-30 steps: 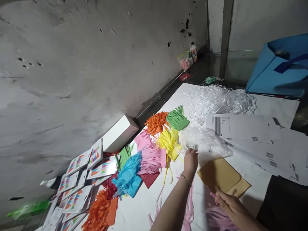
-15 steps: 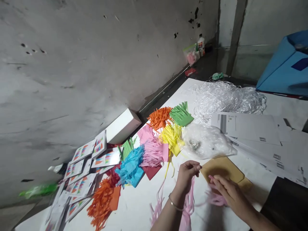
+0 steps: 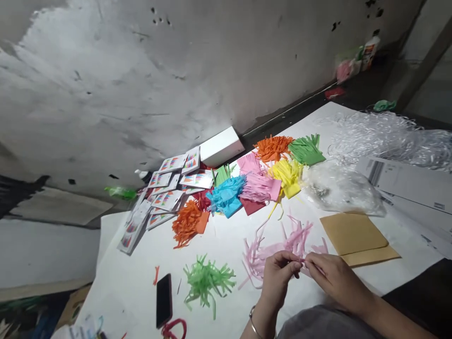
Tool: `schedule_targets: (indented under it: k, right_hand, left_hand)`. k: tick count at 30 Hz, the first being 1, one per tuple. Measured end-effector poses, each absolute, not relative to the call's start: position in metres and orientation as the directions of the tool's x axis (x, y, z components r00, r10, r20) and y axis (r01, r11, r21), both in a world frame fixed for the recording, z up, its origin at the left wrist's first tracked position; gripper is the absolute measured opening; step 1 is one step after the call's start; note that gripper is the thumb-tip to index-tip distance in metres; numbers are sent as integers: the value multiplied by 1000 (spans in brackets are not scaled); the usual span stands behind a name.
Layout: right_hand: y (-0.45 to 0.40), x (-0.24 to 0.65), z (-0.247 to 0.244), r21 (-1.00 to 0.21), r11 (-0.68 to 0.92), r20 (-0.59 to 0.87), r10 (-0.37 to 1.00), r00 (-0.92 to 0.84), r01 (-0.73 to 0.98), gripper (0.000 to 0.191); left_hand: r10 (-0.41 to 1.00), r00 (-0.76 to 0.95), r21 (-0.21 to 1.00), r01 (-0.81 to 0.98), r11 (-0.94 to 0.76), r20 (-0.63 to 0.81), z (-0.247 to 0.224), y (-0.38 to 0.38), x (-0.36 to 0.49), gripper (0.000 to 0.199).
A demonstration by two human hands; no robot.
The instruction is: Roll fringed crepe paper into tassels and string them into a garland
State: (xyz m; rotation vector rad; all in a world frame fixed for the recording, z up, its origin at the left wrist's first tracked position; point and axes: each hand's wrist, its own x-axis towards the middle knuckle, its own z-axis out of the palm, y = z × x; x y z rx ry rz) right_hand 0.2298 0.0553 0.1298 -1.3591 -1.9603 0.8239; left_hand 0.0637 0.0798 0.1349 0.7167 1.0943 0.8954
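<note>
My left hand (image 3: 280, 275), with a silver bangle on its wrist, is closed in a pinch. My right hand (image 3: 334, 278) meets it fingertip to fingertip. Between them is a pink tissue-paper tassel (image 3: 302, 260), its middle squeezed to a thin twist and mostly covered by my fingers. Loose pink fringe (image 3: 259, 254) lies on the white sheet just beyond my hands. To the left, a light green tassel (image 3: 208, 281) rests spread out.
Fringed paper bundles, such as blue (image 3: 228, 193) and orange (image 3: 190, 221), lie beyond. Printed packets (image 3: 167, 200) are piled at the left; a phone (image 3: 164, 300) lies nearer. A brown envelope (image 3: 355, 233), clear plastic bag (image 3: 342, 188) and white string (image 3: 381, 136) are rightward.
My hands were apart and have come together on the pink tissue tassel. The view has swung left and down, bringing the phone and the light green tassel into sight.
</note>
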Motion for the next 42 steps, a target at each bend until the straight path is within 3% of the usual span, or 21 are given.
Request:
schedule_targets:
  k: [7,12,18,23,26,30,33,36,40,42]
  right_hand:
    - [35,205,133,-601,546,317,833,-452,584,31]
    - [31,199,141,-514,648,348,756,-554,562,28]
    - [28,191,145,-418,742,407,669,-622,524,26]
    - [22,184,141,-609,641,278,725,-631,468,27]
    - [21,182,139,-720,542,164,739,-653,433,29]
    - [22,179,139,-774,447,72,765,-639,448,35]
    - [22,175,138,-817,374,15,775,-631,440,34]
    - [22,170,129,-797,394,35,788,-615,458,27]
    - [25,165,111,-653,550,172,777,-606,520,37]
    - [25,162,107,-669,524,133,782,-609,527,37]
  left_hand:
    - [913,114,876,-258,408,-392,143,47,34,27]
    - [928,140,896,-247,370,-345,140,26,20,30]
    - [964,137,967,-83,242,-230,138,13,6,29]
    - [967,184,982,90,165,-179,146,12,-6,25]
    - [948,172,963,38,266,-269,149,12,-10,26]
    - [914,151,913,-107,394,-377,149,12,-11,27]
    - [913,161,919,-69,389,-374,146,10,-11,20]
    - [932,152,943,95,318,-329,141,8,-14,15]
    - [986,78,905,413,103,-148,133,2,-22,16]
    - [996,13,897,434,77,-92,127,-4,-24,16]
